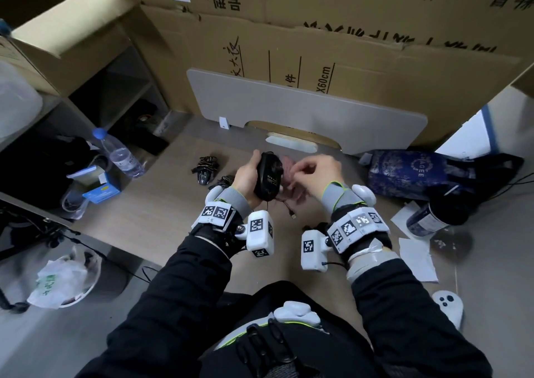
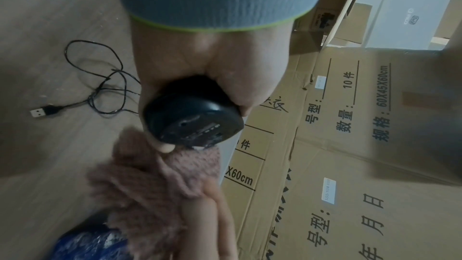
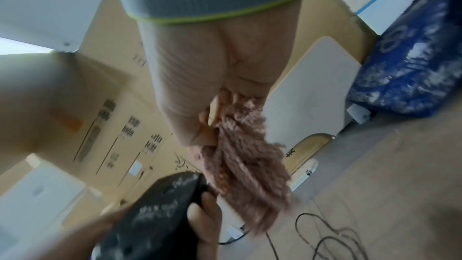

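My left hand (image 1: 248, 172) grips a black computer mouse (image 1: 268, 175) above the floor, its labelled underside turned up toward me. In the left wrist view the mouse (image 2: 192, 114) sits in my curled fingers, its base dusty. My right hand (image 1: 315, 172) pinches a fluffy pink cloth (image 1: 290, 181) that hangs just right of the mouse and brushes its side. The right wrist view shows the pink cloth (image 3: 245, 157) dangling from my fingers beside the mouse (image 3: 160, 213). The mouse's thin black cable (image 2: 100, 82) trails onto the floor and ends in a USB plug (image 2: 42, 112).
A second black mouse (image 1: 204, 177) with a coiled cord lies on the floor to the left. A water bottle (image 1: 118, 152) and blue box (image 1: 99, 187) stand further left. Cardboard boxes (image 1: 318, 45) and a grey board (image 1: 303, 109) close off the front. A blue patterned bag (image 1: 410, 172) and papers (image 1: 416, 250) lie to the right.
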The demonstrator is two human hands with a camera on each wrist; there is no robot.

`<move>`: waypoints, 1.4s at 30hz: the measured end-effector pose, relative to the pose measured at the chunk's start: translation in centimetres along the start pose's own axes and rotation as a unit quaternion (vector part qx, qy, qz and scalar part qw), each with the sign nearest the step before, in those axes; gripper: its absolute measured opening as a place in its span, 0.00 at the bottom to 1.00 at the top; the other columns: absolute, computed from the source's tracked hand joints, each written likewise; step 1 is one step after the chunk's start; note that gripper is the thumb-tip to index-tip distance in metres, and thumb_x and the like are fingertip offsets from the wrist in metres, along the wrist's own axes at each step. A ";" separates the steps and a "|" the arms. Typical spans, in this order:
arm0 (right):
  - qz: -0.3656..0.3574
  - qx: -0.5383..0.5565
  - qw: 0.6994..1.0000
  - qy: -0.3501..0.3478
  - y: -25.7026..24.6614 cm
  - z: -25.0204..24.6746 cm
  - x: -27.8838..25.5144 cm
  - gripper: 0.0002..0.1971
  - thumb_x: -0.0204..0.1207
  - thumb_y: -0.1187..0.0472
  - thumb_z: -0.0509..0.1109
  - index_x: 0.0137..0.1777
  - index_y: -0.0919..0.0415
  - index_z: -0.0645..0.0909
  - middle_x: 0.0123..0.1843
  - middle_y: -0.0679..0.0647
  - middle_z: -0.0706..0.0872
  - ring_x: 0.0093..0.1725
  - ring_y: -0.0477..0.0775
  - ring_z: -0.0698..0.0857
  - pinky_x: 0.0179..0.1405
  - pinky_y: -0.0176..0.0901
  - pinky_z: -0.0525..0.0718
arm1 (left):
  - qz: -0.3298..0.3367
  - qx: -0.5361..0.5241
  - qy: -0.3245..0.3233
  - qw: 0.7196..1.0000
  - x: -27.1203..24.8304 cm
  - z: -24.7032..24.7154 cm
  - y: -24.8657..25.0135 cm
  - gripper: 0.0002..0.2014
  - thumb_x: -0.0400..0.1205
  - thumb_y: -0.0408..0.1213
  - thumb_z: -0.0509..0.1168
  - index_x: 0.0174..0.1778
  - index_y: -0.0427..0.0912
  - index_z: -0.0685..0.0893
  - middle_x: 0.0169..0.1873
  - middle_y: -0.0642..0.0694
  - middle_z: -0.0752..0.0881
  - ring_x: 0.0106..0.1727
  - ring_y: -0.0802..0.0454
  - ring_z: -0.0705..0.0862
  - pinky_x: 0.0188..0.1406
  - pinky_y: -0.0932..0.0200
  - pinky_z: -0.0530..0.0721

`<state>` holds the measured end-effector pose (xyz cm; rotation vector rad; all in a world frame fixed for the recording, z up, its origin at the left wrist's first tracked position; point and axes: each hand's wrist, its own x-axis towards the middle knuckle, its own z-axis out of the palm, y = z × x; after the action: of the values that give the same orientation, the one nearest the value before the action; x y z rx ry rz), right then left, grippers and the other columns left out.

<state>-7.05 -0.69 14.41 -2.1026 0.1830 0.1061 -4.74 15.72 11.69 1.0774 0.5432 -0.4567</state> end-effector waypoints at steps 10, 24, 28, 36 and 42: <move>-0.110 0.093 0.988 -0.061 -0.4 1.0 0.5 0.21 0.63 0.54 0.82 0.57 0.38 0.88 0.53 0.45 0.89 0.46 0.36 0.87 0.48 0.30 0.83 | 0.003 0.090 -0.087 0.992 -2.3 1.6 -0.4 0.32 0.87 0.66 0.51 0.53 0.40 0.87 0.39 0.36 0.85 0.33 0.41 0.84 0.26 0.55 0.83; -0.078 0.124 0.989 -0.018 -0.9 1.1 0.5 0.03 0.74 0.46 0.76 0.45 0.42 0.89 0.40 0.40 0.92 0.44 0.41 0.89 0.52 0.44 0.87 | 0.003 0.077 -0.098 0.992 -2.3 1.3 -1.3 0.39 0.84 0.70 0.52 0.61 0.33 0.85 0.40 0.29 0.85 0.33 0.37 0.84 0.22 0.53 0.83; -0.080 0.098 0.991 -0.045 -0.7 1.1 0.0 0.09 0.67 0.48 0.82 0.46 0.36 0.90 0.44 0.31 0.90 0.47 0.33 0.88 0.51 0.39 0.88 | -0.011 0.039 -0.102 0.994 -2.0 1.1 -0.9 0.37 0.86 0.69 0.50 0.60 0.35 0.83 0.37 0.34 0.84 0.31 0.40 0.83 0.23 0.56 0.83; -0.033 0.229 0.970 0.076 -1.1 1.1 0.9 0.05 0.75 0.52 0.77 0.39 0.49 0.89 0.36 0.46 0.91 0.36 0.47 0.87 0.47 0.51 0.89 | 0.006 0.027 -0.155 0.988 -2.1 1.9 -1.3 0.37 0.86 0.67 0.51 0.58 0.31 0.82 0.38 0.32 0.82 0.30 0.40 0.82 0.23 0.55 0.82; 0.085 0.389 0.917 0.030 -0.4 -0.2 0.0 0.12 0.79 0.52 0.73 0.45 0.61 0.88 0.36 0.62 0.88 0.23 0.55 0.84 0.25 0.42 0.83 | 0.001 0.000 -0.115 0.993 -1.5 1.8 -1.2 0.38 0.83 0.67 0.59 0.66 0.31 0.82 0.45 0.30 0.86 0.35 0.37 0.84 0.27 0.52 0.85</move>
<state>-7.01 -0.66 14.85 -1.2915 0.3780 0.0574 -6.22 13.74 12.45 1.0100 0.3378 -0.5707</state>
